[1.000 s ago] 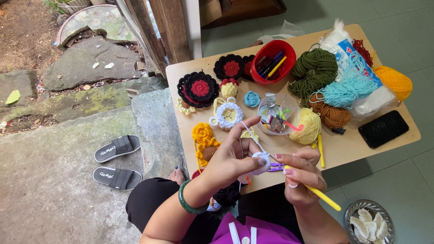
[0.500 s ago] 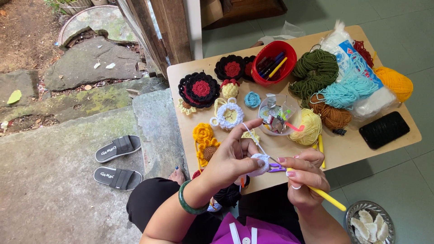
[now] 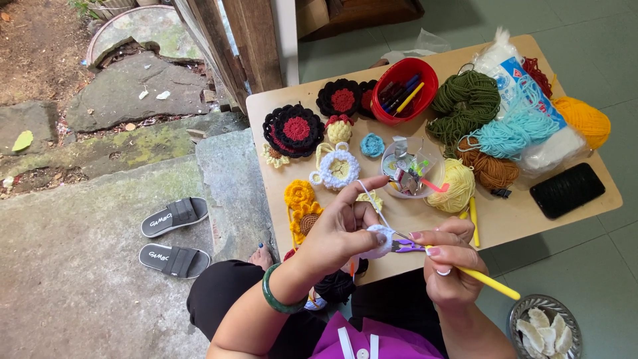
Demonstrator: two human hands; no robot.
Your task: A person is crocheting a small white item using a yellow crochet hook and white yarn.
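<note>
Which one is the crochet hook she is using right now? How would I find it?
Start at the wooden table and look at its near edge, where the two hands meet. The right hand holds the crochet hook, poking into the small white crochet piece pinched by the left hand. Its long yellow handle with a purple grip sets it apart.
</note>
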